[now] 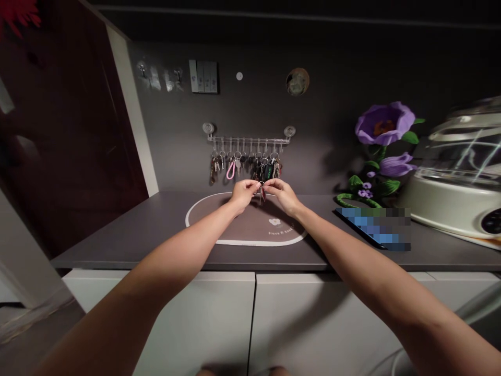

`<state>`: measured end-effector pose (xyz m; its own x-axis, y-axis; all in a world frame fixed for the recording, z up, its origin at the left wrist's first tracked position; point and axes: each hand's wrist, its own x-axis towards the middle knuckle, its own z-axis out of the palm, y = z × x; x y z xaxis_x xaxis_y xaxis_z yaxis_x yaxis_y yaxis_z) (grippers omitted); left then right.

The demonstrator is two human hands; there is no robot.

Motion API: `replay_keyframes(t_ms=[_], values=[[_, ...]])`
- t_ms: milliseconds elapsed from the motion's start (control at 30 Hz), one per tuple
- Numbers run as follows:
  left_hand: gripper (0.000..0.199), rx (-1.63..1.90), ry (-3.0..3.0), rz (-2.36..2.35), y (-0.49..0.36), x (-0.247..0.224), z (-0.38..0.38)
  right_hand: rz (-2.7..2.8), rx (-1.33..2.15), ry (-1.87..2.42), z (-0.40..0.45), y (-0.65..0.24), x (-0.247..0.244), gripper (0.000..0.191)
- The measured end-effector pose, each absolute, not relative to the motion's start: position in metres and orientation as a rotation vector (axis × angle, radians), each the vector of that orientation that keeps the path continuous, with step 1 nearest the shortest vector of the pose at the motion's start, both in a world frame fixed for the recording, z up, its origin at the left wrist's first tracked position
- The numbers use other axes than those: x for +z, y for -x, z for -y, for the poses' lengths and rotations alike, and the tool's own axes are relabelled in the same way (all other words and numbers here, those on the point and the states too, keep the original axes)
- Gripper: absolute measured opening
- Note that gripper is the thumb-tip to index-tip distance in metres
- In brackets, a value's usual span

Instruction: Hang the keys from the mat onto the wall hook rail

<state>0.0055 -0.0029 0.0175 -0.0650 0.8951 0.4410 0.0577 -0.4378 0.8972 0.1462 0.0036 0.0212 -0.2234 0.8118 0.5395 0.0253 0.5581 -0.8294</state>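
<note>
My left hand (pixel 245 194) and my right hand (pixel 282 195) meet fingertip to fingertip above the brown oval mat (pixel 238 227). Both are closed in a pinch on a small bunch of keys (pixel 261 194), whose ring lies between the fingertips and is partly hidden. Just behind my hands, a clear hook rail (pixel 252 140) is fixed to the wall. Several bunches of keys hang from its hooks, among them one with a pink strap (pixel 230 170) and one with a dark tag (pixel 269 169).
At the right stand purple artificial flowers (pixel 385 125), a device with a blurred screen (pixel 368 228) and a cream appliance with a clear cover (pixel 454 198). A switch panel (pixel 203 77) and a round hole (pixel 298 82) are in the wall. White cabinets (pixel 195 313) lie under the dark counter (pixel 129 230).
</note>
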Motion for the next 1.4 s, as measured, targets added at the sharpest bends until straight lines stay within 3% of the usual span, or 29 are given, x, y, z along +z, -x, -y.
replay_keyframes(t_ms=[500, 700, 1100, 1400], values=[[0.028, 1.602, -1.623, -0.969, -0.01, 0.013, 0.001, 1.629, 0.844, 0.697, -0.007, -0.154, 0.023, 0.029], [0.019, 1.589, -1.787, -1.087, -0.006, 0.001, -0.012, 1.442, 0.924, 0.729, -0.004, -0.16, 0.032, 0.032], [0.021, 1.425, -2.061, -1.248, -0.007, -0.002, -0.005, 1.155, 0.95, 0.82, -0.049, -0.17, 0.096, 0.008], [0.021, 1.414, -2.061, -1.275, -0.007, -0.005, -0.007, 1.05, 0.967, 0.959, -0.068, -0.163, 0.118, 0.013]])
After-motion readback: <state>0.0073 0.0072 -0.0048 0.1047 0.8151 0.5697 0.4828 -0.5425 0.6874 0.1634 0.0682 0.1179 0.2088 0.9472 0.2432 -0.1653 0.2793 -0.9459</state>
